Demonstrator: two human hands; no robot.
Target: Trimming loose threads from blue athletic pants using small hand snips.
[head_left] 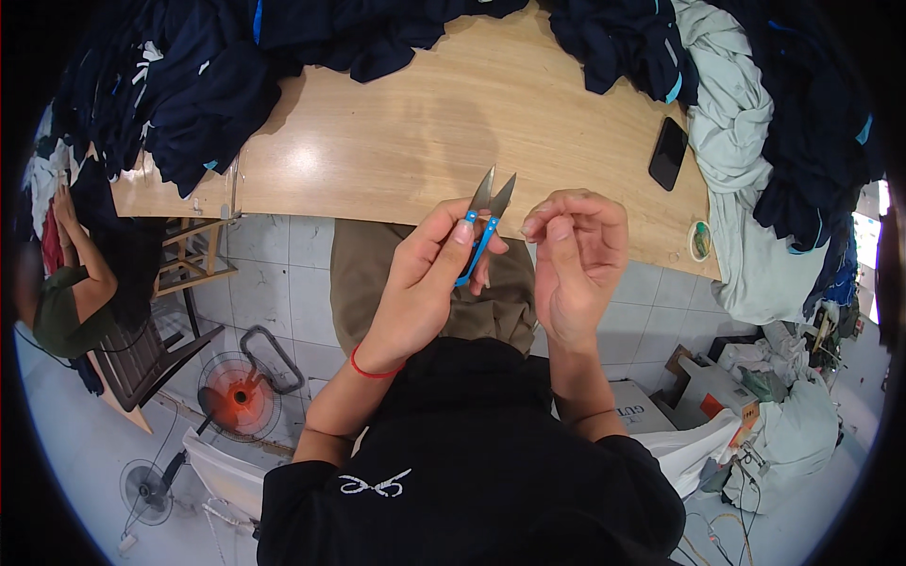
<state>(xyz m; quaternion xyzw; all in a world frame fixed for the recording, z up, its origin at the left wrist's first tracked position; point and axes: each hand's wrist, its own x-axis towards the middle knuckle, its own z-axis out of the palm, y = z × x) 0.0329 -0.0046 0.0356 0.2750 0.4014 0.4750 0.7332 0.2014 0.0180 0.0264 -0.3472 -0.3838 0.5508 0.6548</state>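
Blue-handled thread snips (489,231) are held in my left hand (429,269), with the thumb on one handle and the fingers around the other side. Their two metal blades stand apart and point away from me, over the near edge of the table. Just right of the snips, my right hand (580,269) is raised with its palm showing. Its fingers are loosely bent toward the snips and the thumb stands off from them; I see nothing in it. The two hands do not touch.
The wooden table (377,141) has dark navy garments (208,90) heaped along its far and left sides. Pale green cloth (727,123) hangs over its right end, near a black phone (668,154). A person (80,274) works at left, near an orange fan (241,396).
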